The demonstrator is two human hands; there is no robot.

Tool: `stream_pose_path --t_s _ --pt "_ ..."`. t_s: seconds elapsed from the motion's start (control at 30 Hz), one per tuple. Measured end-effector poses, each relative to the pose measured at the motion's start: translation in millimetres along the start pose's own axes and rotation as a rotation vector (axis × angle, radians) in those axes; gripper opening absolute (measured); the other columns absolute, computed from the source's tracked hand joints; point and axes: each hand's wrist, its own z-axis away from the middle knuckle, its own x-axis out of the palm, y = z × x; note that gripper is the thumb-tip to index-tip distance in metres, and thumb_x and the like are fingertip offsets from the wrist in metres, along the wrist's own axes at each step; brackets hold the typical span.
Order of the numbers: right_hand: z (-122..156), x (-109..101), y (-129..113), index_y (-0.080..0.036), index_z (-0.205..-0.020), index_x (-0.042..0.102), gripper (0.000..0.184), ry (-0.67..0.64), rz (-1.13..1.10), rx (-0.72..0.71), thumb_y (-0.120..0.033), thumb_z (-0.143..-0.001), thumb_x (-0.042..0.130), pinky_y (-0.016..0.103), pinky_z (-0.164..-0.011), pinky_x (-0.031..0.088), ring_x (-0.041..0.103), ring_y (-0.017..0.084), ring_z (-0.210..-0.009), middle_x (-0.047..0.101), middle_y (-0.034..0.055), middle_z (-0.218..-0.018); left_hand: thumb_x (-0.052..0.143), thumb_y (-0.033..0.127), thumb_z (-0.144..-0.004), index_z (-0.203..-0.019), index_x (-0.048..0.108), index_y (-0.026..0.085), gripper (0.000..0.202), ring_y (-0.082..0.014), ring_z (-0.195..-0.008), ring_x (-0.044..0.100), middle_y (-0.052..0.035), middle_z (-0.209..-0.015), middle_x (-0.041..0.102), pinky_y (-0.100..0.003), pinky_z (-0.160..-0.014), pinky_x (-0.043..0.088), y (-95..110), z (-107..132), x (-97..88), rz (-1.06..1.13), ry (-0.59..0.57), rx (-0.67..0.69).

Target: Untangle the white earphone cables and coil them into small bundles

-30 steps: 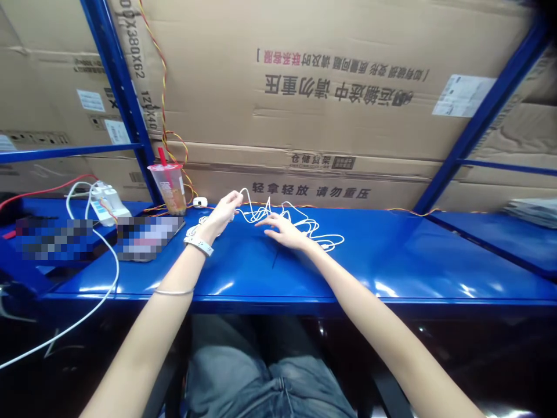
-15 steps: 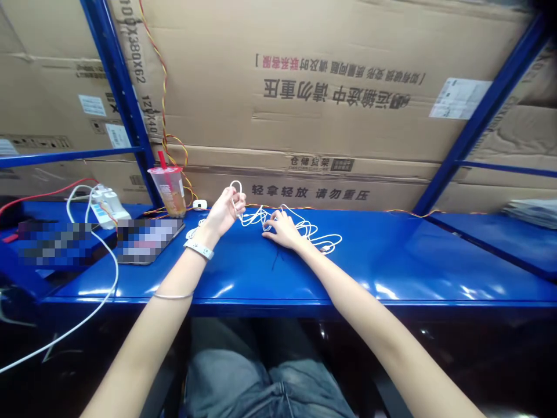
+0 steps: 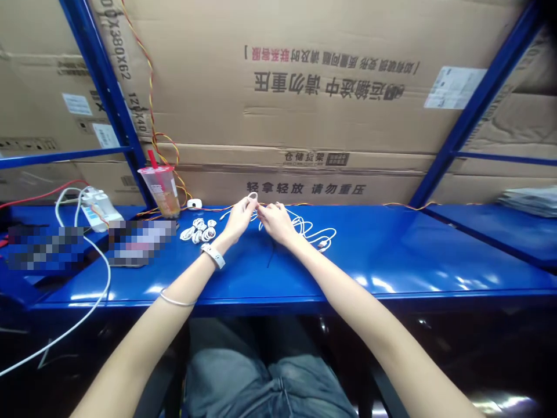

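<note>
A looped white cable (image 3: 253, 196) is pinched in my left hand (image 3: 239, 219), its loop showing above the fingertips. My right hand (image 3: 277, 222) is closed beside it, fingertips meeting the left hand at the cable. What exactly the right fingers grip is mostly hidden, but white cable runs below and around them. Loose white cables (image 3: 319, 237) with plugs lie tangled on the blue shelf to the right of my right hand. Left of my left wrist sits a group of coiled white cables (image 3: 199, 231). Thin dark ties (image 3: 271, 255) lie just below the right hand.
On the blue shelf (image 3: 391, 249) stand a drink cup (image 3: 162, 191) with a red straw, a blurred flat device (image 3: 141, 241) and a white power strip (image 3: 100, 210). A small white object (image 3: 194, 204) sits behind. Cardboard (image 3: 331, 128) walls the back; blue posts (image 3: 474, 104) rise at both sides.
My left hand has moved right and lower with the cable, and my right hand has shifted left to meet it. The coiled cables beside the left wrist are now uncovered. The view has shifted slightly.
</note>
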Motion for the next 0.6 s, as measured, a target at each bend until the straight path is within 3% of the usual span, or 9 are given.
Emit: stream_pose_path --t_s 0.1,0.2,0.33,0.47,0.6 --pt "2.4 -0.1 12.8 -0.016 -0.100 0.062 0.021 -0.027 0.026 0.026 -0.019 -0.093 0.043 0.037 -0.090 0.030 0.052 0.024 -0.098 0.066 0.0117 -0.098 0.059 0.043 -0.084 -0.071 0.056 0.015 0.031 -0.0105 -0.062 0.054 -0.0024 -0.071 0.060 -0.020 -0.052 0.040 1.4 -3.4 -3.8 0.105 0.000 -0.005" --pt "4.5 -4.4 32.9 -0.016 -0.091 0.064 0.023 -0.021 0.026 0.125 -0.017 -0.092 0.041 0.037 -0.086 0.032 0.052 0.025 -0.097 0.068 0.0120 -0.094 0.054 0.042 -0.087 -0.075 0.052 0.016 0.029 -0.0133 -0.072 0.061 -0.0041 -0.076 0.063 -0.024 -0.063 0.049 6.7 -5.4 -7.7 0.270 0.026 0.008" --pt "3.0 -13.3 55.5 -0.016 -0.085 0.065 0.018 0.115 -0.218 0.278 -0.016 -0.086 0.047 0.032 -0.080 0.038 0.058 0.021 -0.086 0.070 0.0075 -0.088 0.057 0.040 -0.086 -0.076 0.049 0.017 0.026 -0.0158 -0.075 0.065 -0.0005 -0.069 0.059 -0.035 -0.076 0.053 12.3 -6.9 -10.1 0.434 0.071 0.009" --pt "0.6 -18.1 67.1 -0.015 -0.079 0.065 0.012 0.163 -0.469 0.347 -0.022 -0.079 0.055 0.026 -0.069 0.042 0.060 0.017 -0.072 0.069 0.0052 -0.079 0.057 0.039 -0.086 -0.074 0.048 0.018 0.026 -0.0164 -0.076 0.066 0.0001 -0.067 0.059 -0.038 -0.080 0.054 14.1 -7.4 -10.2 0.475 0.106 0.023" --pt "1.0 -18.8 73.0 -0.015 -0.076 0.065 0.016 0.172 -0.327 0.337 -0.023 -0.081 0.052 0.025 -0.067 0.040 0.058 0.016 -0.069 0.068 0.0057 -0.075 0.058 0.042 -0.085 -0.074 0.047 0.018 0.028 -0.0147 -0.076 0.065 0.0006 -0.068 0.059 -0.037 -0.081 0.054 15.8 -8.0 -9.2 0.486 0.127 0.065"
